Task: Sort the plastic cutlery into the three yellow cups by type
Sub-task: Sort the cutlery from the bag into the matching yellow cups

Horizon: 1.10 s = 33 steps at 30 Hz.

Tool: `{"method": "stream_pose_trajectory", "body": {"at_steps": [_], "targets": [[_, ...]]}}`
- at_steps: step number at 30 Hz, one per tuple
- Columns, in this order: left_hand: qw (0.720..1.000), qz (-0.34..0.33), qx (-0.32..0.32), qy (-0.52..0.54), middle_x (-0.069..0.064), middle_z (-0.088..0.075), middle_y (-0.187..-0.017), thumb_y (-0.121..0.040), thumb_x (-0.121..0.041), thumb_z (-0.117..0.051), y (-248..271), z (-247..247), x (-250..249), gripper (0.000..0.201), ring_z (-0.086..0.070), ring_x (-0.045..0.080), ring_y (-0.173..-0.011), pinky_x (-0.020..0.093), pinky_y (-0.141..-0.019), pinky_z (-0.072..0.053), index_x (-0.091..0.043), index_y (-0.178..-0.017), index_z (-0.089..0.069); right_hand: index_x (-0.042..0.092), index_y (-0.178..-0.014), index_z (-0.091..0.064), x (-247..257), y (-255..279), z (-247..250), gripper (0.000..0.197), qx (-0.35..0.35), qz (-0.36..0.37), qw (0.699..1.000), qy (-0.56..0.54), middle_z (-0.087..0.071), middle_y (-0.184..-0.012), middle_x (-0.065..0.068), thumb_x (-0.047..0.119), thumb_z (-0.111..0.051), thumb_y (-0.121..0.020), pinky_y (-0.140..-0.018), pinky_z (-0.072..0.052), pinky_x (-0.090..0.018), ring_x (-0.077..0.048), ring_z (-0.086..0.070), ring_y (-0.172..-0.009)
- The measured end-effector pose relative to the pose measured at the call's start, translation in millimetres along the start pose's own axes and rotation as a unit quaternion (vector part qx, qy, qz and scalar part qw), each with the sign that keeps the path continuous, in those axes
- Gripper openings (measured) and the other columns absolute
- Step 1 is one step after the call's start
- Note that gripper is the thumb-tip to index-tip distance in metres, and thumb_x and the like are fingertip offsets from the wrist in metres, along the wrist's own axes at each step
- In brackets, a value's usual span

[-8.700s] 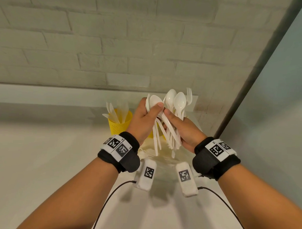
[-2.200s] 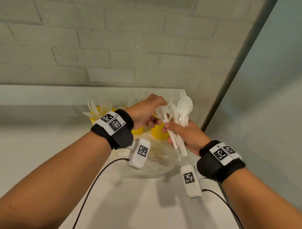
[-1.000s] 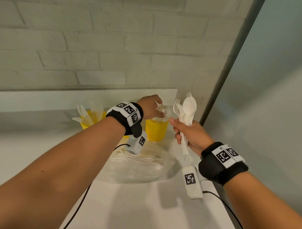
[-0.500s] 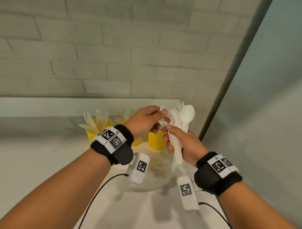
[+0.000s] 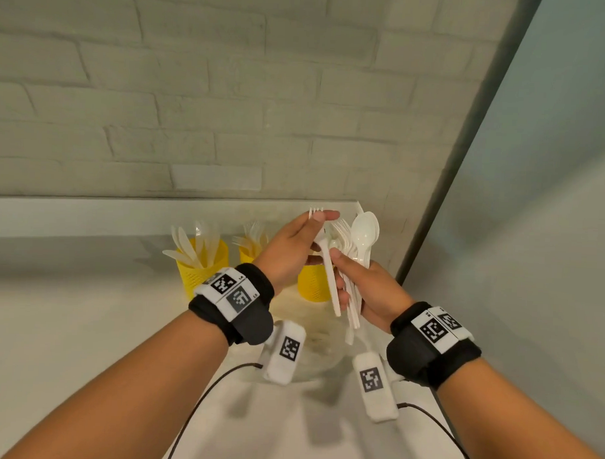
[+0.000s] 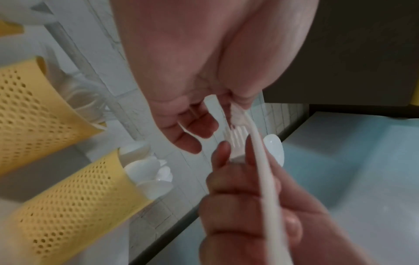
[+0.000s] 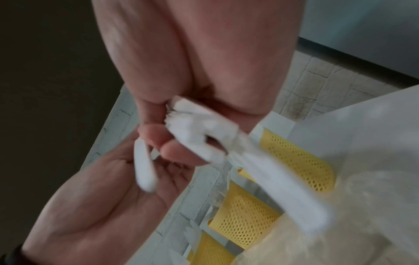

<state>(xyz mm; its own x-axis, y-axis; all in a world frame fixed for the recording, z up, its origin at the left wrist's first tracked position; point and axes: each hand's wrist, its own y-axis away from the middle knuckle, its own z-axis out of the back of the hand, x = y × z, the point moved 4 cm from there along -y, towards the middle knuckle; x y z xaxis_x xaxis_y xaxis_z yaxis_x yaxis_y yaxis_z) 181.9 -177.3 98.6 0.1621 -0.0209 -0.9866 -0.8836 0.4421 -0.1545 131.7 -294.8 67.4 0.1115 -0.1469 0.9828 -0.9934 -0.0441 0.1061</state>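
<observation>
Along the back edge of the desk (image 5: 85, 324) we see three yellow mesh cups in a row. The left cup (image 5: 203, 270) holds white plastic knives (image 5: 190, 246), the middle cup (image 5: 249, 253) holds forks (image 5: 251, 232), and the right cup (image 5: 313, 286), partly hidden behind our hands, holds spoons (image 6: 147, 172), as the left wrist view shows.

In front of the middle and right cups, our left hand (image 5: 286, 252) is raised above the desk, and its fingers (image 5: 325, 215) and thumb pinch a single white fork (image 5: 327, 264) near the head, tines up and handle hanging down.

Just beside it, our right hand (image 5: 371, 286) has its fingers curled tight round a bundle of cutlery (image 5: 356, 265), gripped by the handles; a spoon bowl (image 5: 364, 229) and some fork tines stand up above the fist. The single fork's handle crosses in front of the right hand's fingertips; whether it touches them we cannot tell.

Below both hands, near the right edge of the desk, lies a clear plastic bag (image 5: 319, 350).
</observation>
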Motion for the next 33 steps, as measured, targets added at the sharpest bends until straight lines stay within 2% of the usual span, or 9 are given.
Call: {"method": "stream_pose_trajectory", "body": {"at_steps": [3, 7, 11, 13, 16, 17, 19, 28, 33], "targets": [[0.999, -0.032, 0.014, -0.026, -0.004, -0.047, -0.134, -0.100, -0.047, -0.035, 0.9, -0.6, 3.3, 0.037, -0.052, 0.003, -0.117, 0.031, -0.097, -0.050, -0.044, -0.132, -0.053, 0.006, -0.074, -0.053, 3.6, 3.0, -1.2, 0.038, 0.021, 0.013, 1.000, -0.006, -0.048, -0.050, 0.000, 0.042, -0.055, -0.084, -0.045, -0.039, -0.025, -0.012, -0.040, -0.040], [0.997, -0.035, 0.070, -0.014, -0.019, -0.035, -0.139, -0.099, -0.051, -0.035, 3.0, -6.8, 4.4, 0.043, -0.046, -0.015, -0.109, 0.018, -0.087, -0.048, -0.054, -0.141, -0.032, 0.006, -0.097, -0.058, 7.4, 5.8, -2.3, 0.037, 0.048, 0.012, 0.998, -0.034, -0.051, -0.070, -0.012, 0.041, -0.054, -0.085, -0.045, -0.040, -0.024, -0.011, -0.041, -0.042], [0.994, -0.039, 0.083, -0.056, -0.011, -0.027, -0.154, -0.099, -0.051, -0.032, 5.1, -16.1, 1.6, 0.055, -0.044, 0.002, -0.129, 0.024, -0.104, -0.043, -0.058, -0.144, -0.002, 0.016, -0.102, -0.061, 8.5, 7.7, -9.1, 0.030, 0.063, 0.017, 0.996, -0.059, -0.058, -0.074, -0.008, 0.040, -0.051, -0.087, -0.048, -0.038, -0.026, -0.012, -0.040, -0.045], [0.996, -0.021, 0.074, -0.044, -0.005, -0.036, -0.151, -0.098, -0.051, -0.033, 3.6, -17.5, 3.6, 0.063, -0.055, -0.002, -0.117, 0.011, -0.090, -0.047, -0.053, -0.146, 0.008, 0.015, -0.101, -0.061, 8.7, 8.9, -8.1, 0.030, 0.062, 0.017, 0.996, -0.057, -0.060, -0.070, -0.005, 0.040, -0.048, -0.089, -0.051, -0.039, -0.027, -0.012, -0.042, -0.046], [0.996, 0.032, 0.077, -0.012, -0.004, -0.070, -0.090, -0.096, -0.053, -0.040, 2.4, -16.5, 7.6, 0.056, -0.064, 0.007, -0.064, 0.026, -0.078, -0.052, -0.023, -0.144, -0.035, 0.013, -0.087, -0.062, 6.1, 9.0, -4.8, 0.034, 0.057, 0.003, 0.998, -0.030, -0.060, -0.065, -0.003, 0.044, -0.051, -0.085, -0.057, -0.044, -0.028, -0.014, -0.051, -0.054], [0.995, 0.035, 0.094, -0.014, -0.002, -0.066, -0.067, -0.097, -0.052, -0.041, 3.3, -17.3, 8.1, 0.047, -0.059, 0.015, -0.058, 0.035, -0.076, -0.049, -0.013, -0.117, -0.058, 0.012, -0.085, -0.063, 5.2, 9.1, -4.6, 0.035, 0.057, -0.004, 0.998, -0.020, -0.061, -0.066, -0.004, 0.045, -0.052, -0.083, -0.058, -0.047, -0.028, -0.015, -0.054, -0.056], [0.993, 0.031, 0.115, -0.001, 0.002, -0.057, -0.051, -0.099, -0.046, -0.042, 5.3, -18.5, 10.1, 0.045, -0.052, 0.022, -0.053, 0.036, -0.066, -0.046, -0.010, -0.078, -0.060, 0.010, -0.088, -0.062, 3.8, 8.8, -3.6, 0.036, 0.059, -0.010, 0.998, -0.013, -0.063, -0.068, -0.005, 0.044, -0.053, -0.081, -0.059, -0.052, -0.029, -0.016, -0.058, -0.060], [0.997, 0.019, 0.036, 0.061, 0.012, -0.053, -0.073, -0.101, -0.034, -0.043, 3.0, -4.3, 17.5, 0.027, -0.046, 0.025, -0.062, 0.027, -0.052, -0.041, -0.008, -0.100, -0.049, 0.007, -0.111, -0.062, -6.8, 9.5, -4.8, 0.039, 0.096, -0.042, 0.994, -0.033, -0.069, -0.089, -0.011, 0.035, -0.055, -0.085, -0.062, -0.057, -0.037, -0.021, -0.066, -0.066], [0.993, 0.039, 0.075, 0.086, 0.008, -0.064, -0.106, -0.099, -0.032, -0.049, 5.6, -9.7, 16.0, 0.029, -0.066, 0.017, -0.094, 0.033, -0.082, -0.058, -0.019, -0.123, -0.043, 0.009, -0.102, -0.062, -10.6, 6.9, -9.5, 0.043, 0.111, -0.053, 0.992, 0.001, -0.066, -0.073, -0.007, 0.048, -0.052, -0.086, -0.068, -0.055, -0.035, -0.022, -0.066, -0.065]]}}
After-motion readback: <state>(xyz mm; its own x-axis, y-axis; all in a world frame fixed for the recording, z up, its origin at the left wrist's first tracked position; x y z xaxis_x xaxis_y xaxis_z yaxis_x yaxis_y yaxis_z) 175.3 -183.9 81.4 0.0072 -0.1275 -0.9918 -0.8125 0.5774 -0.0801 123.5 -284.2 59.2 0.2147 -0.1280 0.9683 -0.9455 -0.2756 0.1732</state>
